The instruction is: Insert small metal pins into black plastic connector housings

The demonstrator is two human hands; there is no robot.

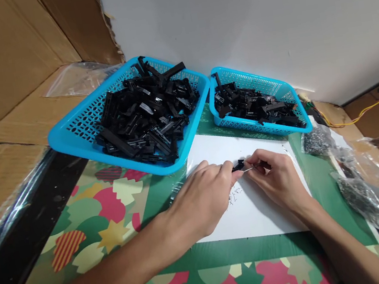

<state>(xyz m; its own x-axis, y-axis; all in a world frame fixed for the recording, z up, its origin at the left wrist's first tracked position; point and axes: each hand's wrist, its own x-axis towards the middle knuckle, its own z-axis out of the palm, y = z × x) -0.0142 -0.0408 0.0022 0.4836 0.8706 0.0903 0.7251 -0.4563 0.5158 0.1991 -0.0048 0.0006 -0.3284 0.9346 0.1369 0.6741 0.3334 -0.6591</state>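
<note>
My left hand (209, 192) is closed round a small black plastic part (239, 165), most of it hidden by the fingers. Facing it, my right hand (276, 173) pinches a thin shiny metal tool (249, 169). Its tip reaches the black part near my left fingertips; its exact kind is too small to make out. Both hands are over a white sheet (218, 227). Small dark curly bits (234, 196) lie scattered on that sheet, partly behind my left hand.
Behind the hands, a large blue basket (76, 140) and a smaller blue basket (255, 122) hold heaped black plastic parts. Clear bags of small metal pieces (316, 140) lie at right, near a yellow wire (353, 120). Cardboard (8, 56) and a white wall (244, 11) bound the table.
</note>
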